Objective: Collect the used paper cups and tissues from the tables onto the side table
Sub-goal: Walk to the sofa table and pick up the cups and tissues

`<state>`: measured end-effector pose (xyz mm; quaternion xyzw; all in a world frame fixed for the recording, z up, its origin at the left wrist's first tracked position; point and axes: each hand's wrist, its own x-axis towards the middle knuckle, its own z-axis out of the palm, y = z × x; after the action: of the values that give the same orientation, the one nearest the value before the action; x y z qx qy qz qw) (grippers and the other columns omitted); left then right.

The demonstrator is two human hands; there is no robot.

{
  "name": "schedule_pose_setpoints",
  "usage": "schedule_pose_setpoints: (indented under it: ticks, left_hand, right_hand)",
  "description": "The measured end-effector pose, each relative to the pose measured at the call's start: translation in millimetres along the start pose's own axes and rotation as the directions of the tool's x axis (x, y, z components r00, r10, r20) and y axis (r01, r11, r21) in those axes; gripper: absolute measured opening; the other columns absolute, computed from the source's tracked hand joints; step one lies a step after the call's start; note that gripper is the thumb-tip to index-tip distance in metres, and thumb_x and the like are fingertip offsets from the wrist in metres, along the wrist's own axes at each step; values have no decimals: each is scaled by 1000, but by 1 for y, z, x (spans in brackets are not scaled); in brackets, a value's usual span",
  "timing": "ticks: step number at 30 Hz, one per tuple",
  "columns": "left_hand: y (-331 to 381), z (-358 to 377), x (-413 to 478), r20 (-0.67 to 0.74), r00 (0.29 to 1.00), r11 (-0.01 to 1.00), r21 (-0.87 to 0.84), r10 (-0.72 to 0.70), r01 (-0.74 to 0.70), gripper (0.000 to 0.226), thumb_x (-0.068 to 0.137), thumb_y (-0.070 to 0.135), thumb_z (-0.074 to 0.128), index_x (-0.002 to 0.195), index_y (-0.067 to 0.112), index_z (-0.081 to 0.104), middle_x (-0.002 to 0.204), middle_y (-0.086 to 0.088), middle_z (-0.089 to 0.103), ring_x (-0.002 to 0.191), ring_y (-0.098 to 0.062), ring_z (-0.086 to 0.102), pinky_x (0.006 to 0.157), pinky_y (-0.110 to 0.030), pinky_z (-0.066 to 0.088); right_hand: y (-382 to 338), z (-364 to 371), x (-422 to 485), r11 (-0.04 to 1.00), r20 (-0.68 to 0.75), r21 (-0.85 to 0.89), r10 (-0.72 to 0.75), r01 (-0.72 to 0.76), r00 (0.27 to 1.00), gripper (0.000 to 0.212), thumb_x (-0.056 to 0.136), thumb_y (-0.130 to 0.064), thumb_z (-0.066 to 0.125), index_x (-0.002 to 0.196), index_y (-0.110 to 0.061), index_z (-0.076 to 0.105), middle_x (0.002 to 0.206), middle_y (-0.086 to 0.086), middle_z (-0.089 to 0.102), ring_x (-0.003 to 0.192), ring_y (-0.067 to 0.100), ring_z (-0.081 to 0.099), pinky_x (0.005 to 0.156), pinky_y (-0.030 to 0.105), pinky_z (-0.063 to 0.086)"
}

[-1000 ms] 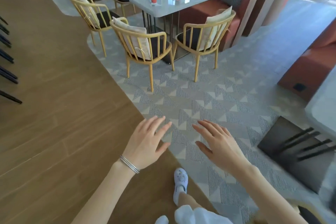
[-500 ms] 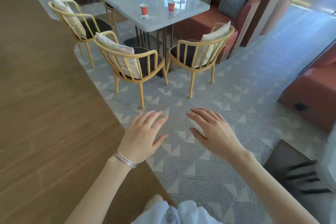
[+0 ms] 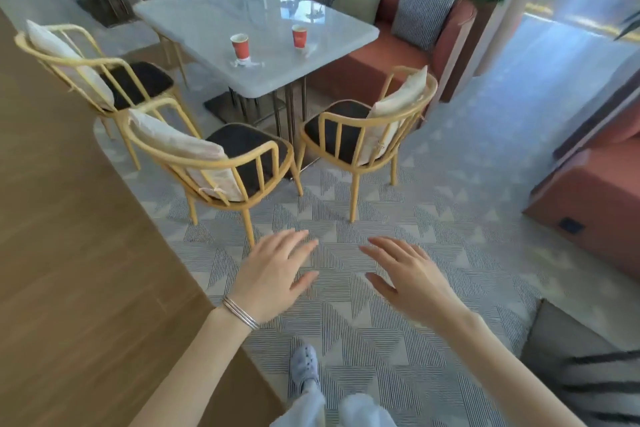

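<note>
A red paper cup (image 3: 240, 46) is standing upright near the front edge of the pale stone table (image 3: 207, 17), sitting on or right against a crumpled white tissue (image 3: 247, 62); can't tell which. A second red cup (image 3: 299, 37) is standing upright to its right, apart from it. Three yellow chairs are ringing the table's near sides: one at front left (image 3: 221, 163), one at front right (image 3: 363, 135), one further left (image 3: 93, 73). A rust-coloured bench (image 3: 381, 59) is running along the far side. You're holding your left hand (image 3: 273, 274) and right hand (image 3: 408, 279) out palm-down over the patterned rug (image 3: 381, 340), well short of the table, fingers loosely spread, gripping nothing. A silver bracelet (image 3: 240, 313) is sitting on your left wrist.
</note>
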<state>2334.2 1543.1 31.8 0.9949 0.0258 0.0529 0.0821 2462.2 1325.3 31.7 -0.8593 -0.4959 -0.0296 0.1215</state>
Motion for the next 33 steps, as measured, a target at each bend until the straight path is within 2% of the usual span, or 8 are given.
schedule_pose_setpoints:
  ticks: [2,5,9,15,20,28,31,33]
  left_hand:
    - [-25,-12,36,-35,999,1000,9,3,-2,57,92,52,26,126,17,56,128,-5,57,118,-24,53,98,-44,42]
    - [-55,-27,85,-61,998,1000,20,2,-1,56,90,51,30,124,16,58,127,-6,58,117,-23,53,98,-44,42]
    - [-85,-28,127,-63,998,1000,-3,-8,8,56,91,51,29,124,16,58,126,-5,59,116,-23,54,96,-42,44]
    - [-137,5,179,1,999,999,-10,-46,46,53,91,51,33,124,18,58,124,-2,60,116,-20,54,97,-41,44]
    - [-188,11,254,-6,996,996,2,-89,89,52,89,50,36,120,17,61,119,-1,62,111,-19,57,92,-39,48]
    - [-254,-20,397,-118,978,984,29,-174,178,54,88,49,32,119,16,62,120,-3,62,112,-21,57,94,-38,44]
    - [-273,-18,427,-114,973,979,9,-201,203,55,88,49,32,121,16,60,122,-4,60,114,-22,55,96,-39,42]
    - [-287,-14,442,-115,970,976,15,-216,219,52,89,49,36,120,16,60,121,-4,61,113,-22,55,95,-37,42]
  right_hand:
    - [11,-3,44,1000,-23,-9,-7,7,1000,42,85,-34,62,124,-20,55,124,0,59,114,20,55,90,38,47]
    - [22,-9,103,999,-82,-38,-20,17,996,45,81,-31,68,122,-18,57,123,2,60,113,22,56,90,38,46]
    - [36,-2,158,1000,-102,-1,-30,30,994,41,83,-32,62,122,-17,57,122,3,60,114,22,55,92,39,45]
    - [73,36,232,996,-10,19,-81,81,997,40,82,-31,66,119,-18,59,120,3,62,111,22,58,88,39,49]
    - [121,49,318,995,22,22,-97,96,995,38,82,-33,64,118,-19,59,121,3,61,111,22,58,89,39,47]
    - [198,36,481,983,-12,62,-172,172,985,38,82,-27,66,118,-19,59,124,3,58,116,23,53,91,42,46]
    - [213,39,521,983,-34,70,-171,173,985,36,83,-26,61,118,-16,59,124,6,59,115,25,54,91,42,45]
    - [218,43,541,983,-38,72,-168,171,985,36,86,-31,49,118,-17,59,123,4,59,115,23,54,90,40,45]
